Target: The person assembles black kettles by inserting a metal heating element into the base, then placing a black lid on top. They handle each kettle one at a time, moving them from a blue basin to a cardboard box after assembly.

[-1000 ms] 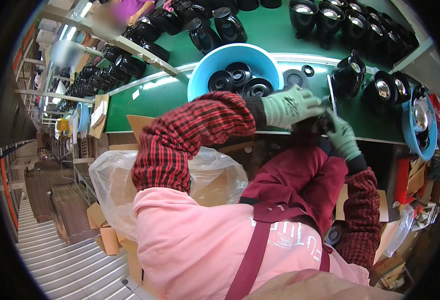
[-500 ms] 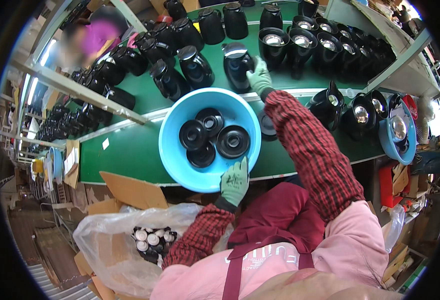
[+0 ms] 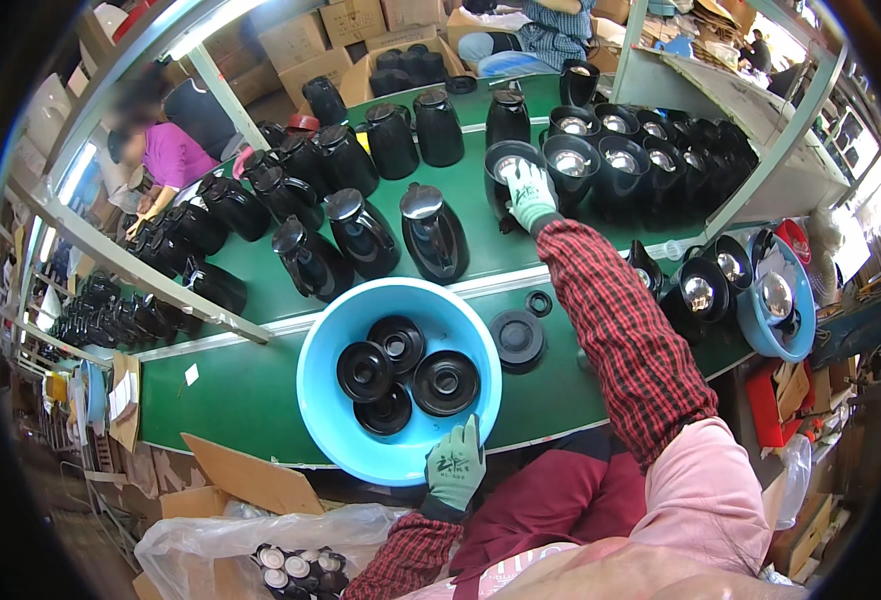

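Observation:
My right hand (image 3: 533, 194), in a pale green glove, has its fingers over the rim of an open black thermos jug (image 3: 498, 190) with a shiny inner wall. My gloved left hand (image 3: 456, 468) is closed over the near right rim of a light blue basin (image 3: 313, 400); its thumb is hidden. Several round black lids, one of them a ringed black lid (image 3: 447, 383), lie in the basin. A lidded black jug (image 3: 435, 235) stands upright just behind it. To the basin's right, a flat black disc (image 3: 518, 340) and a small black ring (image 3: 539, 303) lie on the green table.
Rows of black jugs (image 3: 347, 160) stand at the back left, with open-mouthed jugs (image 3: 623, 165) at the back right. Another blue basin (image 3: 799, 330) sits at the right. A plastic-lined carton (image 3: 186, 560) holds small parts below the table. A person in purple (image 3: 176, 158) sits far left.
My right hand has left the lidded jug, which now stands behind the basin, and reached an open jug further back. The view has shifted upward. My left hand remains at the basin rim.

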A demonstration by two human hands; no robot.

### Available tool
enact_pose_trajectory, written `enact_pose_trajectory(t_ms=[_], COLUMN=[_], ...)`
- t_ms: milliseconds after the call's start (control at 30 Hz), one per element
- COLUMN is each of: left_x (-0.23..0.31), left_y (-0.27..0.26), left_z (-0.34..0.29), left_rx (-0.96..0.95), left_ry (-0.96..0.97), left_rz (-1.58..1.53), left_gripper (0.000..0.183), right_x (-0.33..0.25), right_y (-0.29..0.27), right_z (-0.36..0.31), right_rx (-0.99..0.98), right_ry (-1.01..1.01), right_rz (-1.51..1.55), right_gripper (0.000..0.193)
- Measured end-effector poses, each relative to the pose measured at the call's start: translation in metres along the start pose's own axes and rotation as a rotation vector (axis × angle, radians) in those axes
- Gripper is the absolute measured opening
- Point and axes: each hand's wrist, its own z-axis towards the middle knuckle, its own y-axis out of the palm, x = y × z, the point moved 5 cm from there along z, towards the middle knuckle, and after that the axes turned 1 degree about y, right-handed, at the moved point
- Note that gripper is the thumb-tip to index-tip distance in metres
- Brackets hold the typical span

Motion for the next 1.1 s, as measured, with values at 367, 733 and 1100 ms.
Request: enact_pose_trajectory(t_ms=[367,733,1100], left_x=[-0.002,0.034,0.004], left_y=[-0.043,-0.036,-0.042], left_z=[0.01,-0.108,-0.153], left_rx=[0.288,-0.154,-0.184], left_ry=[0.069,0.108,-0.21], left_rz=[-0.725,-0.976,-1.147], left_gripper=[0.078,0.059,0.05], right_x=[0.018,0.021,-0.031], right_y=[-0.209,-0.245,-0.23], right_z=[-0.193,-0.477,-0.493], right_rx=[0.423,-0.491,-0.695], right_ry=[-0.264,0.171,0.009], right_rz=[0.216,1.188,1.333], right_gripper=[0.054,0.039,0.038])
